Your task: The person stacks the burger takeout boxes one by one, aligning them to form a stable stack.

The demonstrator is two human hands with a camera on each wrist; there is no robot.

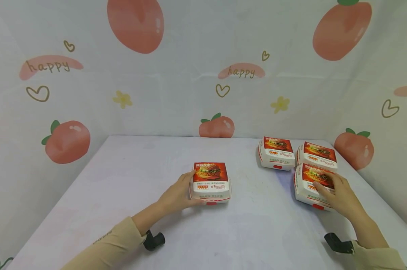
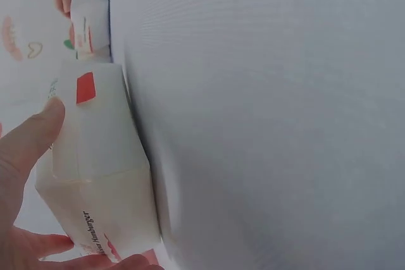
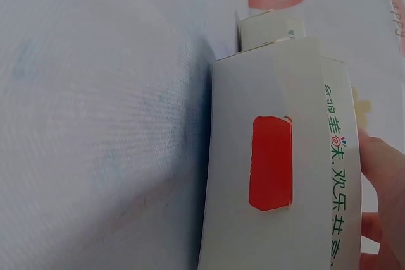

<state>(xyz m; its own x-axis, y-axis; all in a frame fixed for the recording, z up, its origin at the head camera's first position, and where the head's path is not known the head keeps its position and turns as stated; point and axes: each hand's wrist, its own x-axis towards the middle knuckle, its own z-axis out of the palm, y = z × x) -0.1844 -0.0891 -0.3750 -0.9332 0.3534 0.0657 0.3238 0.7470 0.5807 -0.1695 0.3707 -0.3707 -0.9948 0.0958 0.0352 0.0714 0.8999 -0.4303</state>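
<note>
In the head view my left hand (image 1: pixel 178 193) grips a white hamburger box (image 1: pixel 210 183) with a red burger picture on its lid, at mid-table. The left wrist view shows the thumb (image 2: pixel 38 131) on the box's front side and the other fingers (image 2: pixel 47 243) along its left side. At the right, my right hand (image 1: pixel 342 197) holds a second hamburger box (image 1: pixel 311 191) of the same kind, its thumb and fingers over the lid. From the right wrist, this box's front with a red tab (image 3: pixel 272 162) faces the camera; part of the hand is out of frame.
Behind the right-hand box stands another hamburger box (image 1: pixel 316 154), and one more box (image 1: pixel 276 153) is to its left near the back edge. The white table (image 1: pixel 129 161) meets a cloth backdrop (image 1: pixel 176 93) printed with fruit and hearts.
</note>
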